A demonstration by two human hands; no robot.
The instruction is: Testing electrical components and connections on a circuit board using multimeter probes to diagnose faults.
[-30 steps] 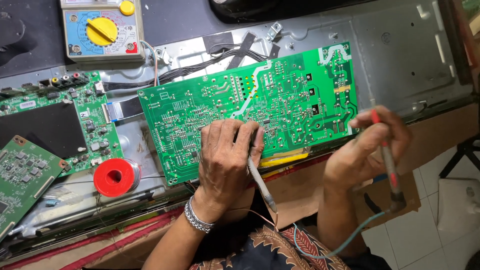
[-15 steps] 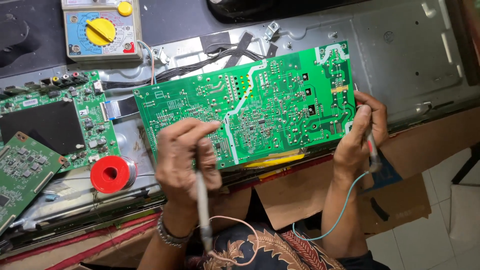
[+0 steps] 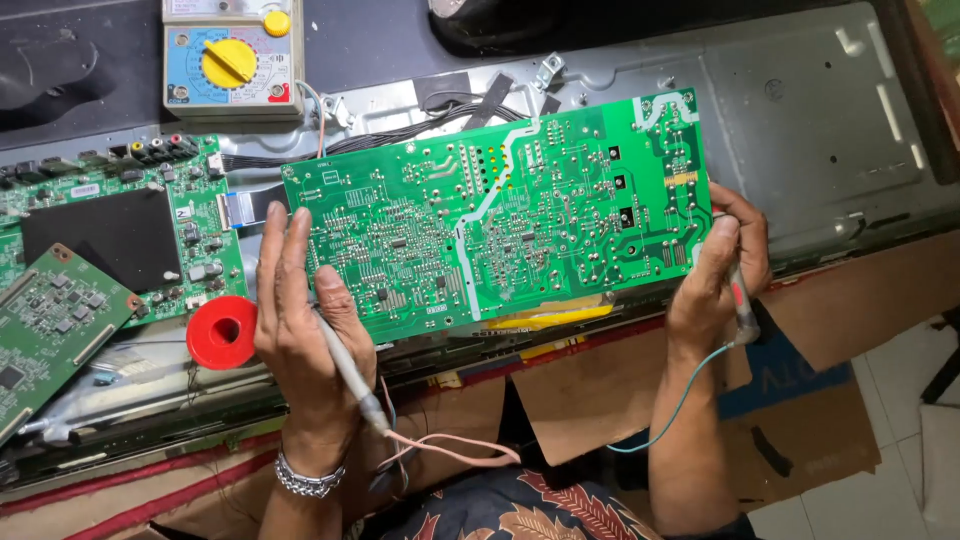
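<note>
Two hands [image 3: 300,330] [image 3: 715,280] grip board [image 3: 500,230] beside multimeter [image 3: 232,58].

The big circuit board [image 3: 500,235] is bright green, speckled with silver solder dots, crossed by a pale line and edged yellow below. The meter [image 3: 232,55] has a yellow dial on a blue face. The solder spool [image 3: 221,332] is red. One probe wire [image 3: 450,450] is pink, the other wire [image 3: 680,400] teal.
</note>
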